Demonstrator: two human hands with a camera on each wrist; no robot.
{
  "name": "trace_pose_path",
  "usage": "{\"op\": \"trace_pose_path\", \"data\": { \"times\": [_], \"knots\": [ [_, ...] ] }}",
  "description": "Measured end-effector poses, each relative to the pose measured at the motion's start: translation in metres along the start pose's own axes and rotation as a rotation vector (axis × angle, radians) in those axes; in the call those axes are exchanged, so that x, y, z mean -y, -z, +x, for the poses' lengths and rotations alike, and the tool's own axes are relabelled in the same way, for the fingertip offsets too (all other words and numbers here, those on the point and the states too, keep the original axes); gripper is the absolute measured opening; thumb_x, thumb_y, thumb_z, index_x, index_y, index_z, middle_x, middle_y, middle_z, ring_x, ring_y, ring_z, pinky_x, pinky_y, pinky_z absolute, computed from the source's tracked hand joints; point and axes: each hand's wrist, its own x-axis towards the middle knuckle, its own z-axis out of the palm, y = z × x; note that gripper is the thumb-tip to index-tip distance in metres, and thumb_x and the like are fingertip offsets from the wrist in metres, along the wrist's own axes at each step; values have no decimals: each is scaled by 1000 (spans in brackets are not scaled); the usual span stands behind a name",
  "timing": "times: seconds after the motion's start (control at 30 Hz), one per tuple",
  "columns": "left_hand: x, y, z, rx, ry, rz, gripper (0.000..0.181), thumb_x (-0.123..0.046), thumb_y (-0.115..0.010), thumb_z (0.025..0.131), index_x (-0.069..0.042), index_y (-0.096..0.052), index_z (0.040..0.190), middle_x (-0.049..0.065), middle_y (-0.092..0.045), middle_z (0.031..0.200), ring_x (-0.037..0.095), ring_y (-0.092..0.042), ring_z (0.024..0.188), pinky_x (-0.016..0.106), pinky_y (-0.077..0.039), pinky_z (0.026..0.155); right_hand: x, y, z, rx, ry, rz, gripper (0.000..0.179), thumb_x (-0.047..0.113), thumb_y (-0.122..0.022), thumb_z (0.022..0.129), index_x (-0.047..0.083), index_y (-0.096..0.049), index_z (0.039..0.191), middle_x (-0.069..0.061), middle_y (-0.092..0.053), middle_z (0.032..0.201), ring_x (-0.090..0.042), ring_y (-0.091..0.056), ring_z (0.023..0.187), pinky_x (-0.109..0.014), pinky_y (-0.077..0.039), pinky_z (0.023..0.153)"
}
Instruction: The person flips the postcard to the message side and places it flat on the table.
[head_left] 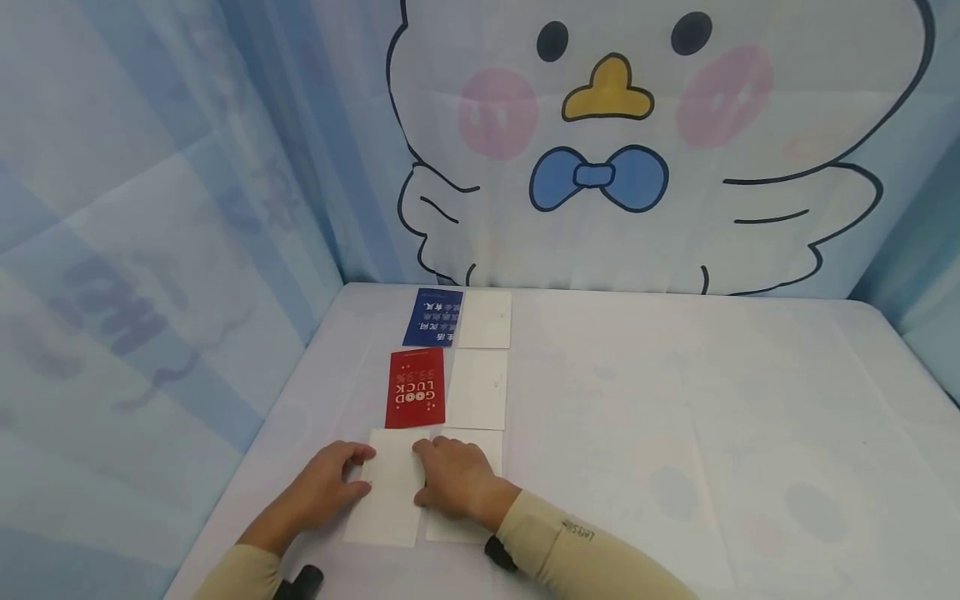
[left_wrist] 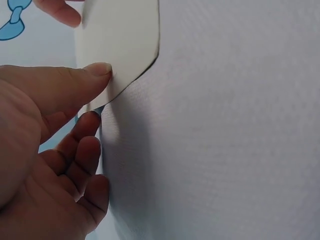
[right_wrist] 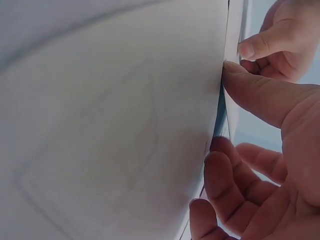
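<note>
A blank cream card (head_left: pixel 390 496) lies in the front left of a two-column layout, a hand on either side. My left hand (head_left: pixel 326 483) holds its left edge; in the left wrist view the thumb rests on the cream card (left_wrist: pixel 120 40) with the other fingers curled by its edge. From the right, my right hand (head_left: pixel 457 475) grips the opposite long edge, thumb low and fingertips near the upper corner. Beneath my right hand lies another white card (head_left: pixel 457 531), partly hidden. Just beyond the cream card sits a red GOOD LUCK card (head_left: pixel 416 387), its lettering upside down.
Farther back lies a blue card (head_left: pixel 433 317) with white characters. White cards (head_left: pixel 477 388) (head_left: pixel 485 320) continue the right column. The table (head_left: pixel 675 417) has a pale cloth and meets a cartoon-printed curtain (head_left: pixel 592 233) at the back; blue curtain (head_left: pixel 135 292) hangs left.
</note>
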Motion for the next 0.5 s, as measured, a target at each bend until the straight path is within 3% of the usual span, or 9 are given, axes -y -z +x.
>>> {"op": "trace_pose_path", "data": {
  "times": [0.27, 0.5],
  "knots": [
    [2, 1, -2, -8, -104, -9, 45, -2, -78, 84, -2, -62, 126, 17, -55, 136, 40, -47, 130, 56, -38, 107, 2, 0, -2, -51, -9, -25, 66, 36, -86, 79, 13, -59, 135, -5, -58, 123, -21, -54, 107, -33, -53, 87],
    [3, 1, -2, -7, -121, 4, 49, -4, -78, 84, -3, -61, 130, 17, -54, 139, 41, -44, 132, 58, -35, 108, 1, -1, 0, -37, 8, -78, 61, 39, -83, 81, 16, -62, 133, 0, -66, 119, -20, -54, 105, -34, -47, 86]
  ]
}}
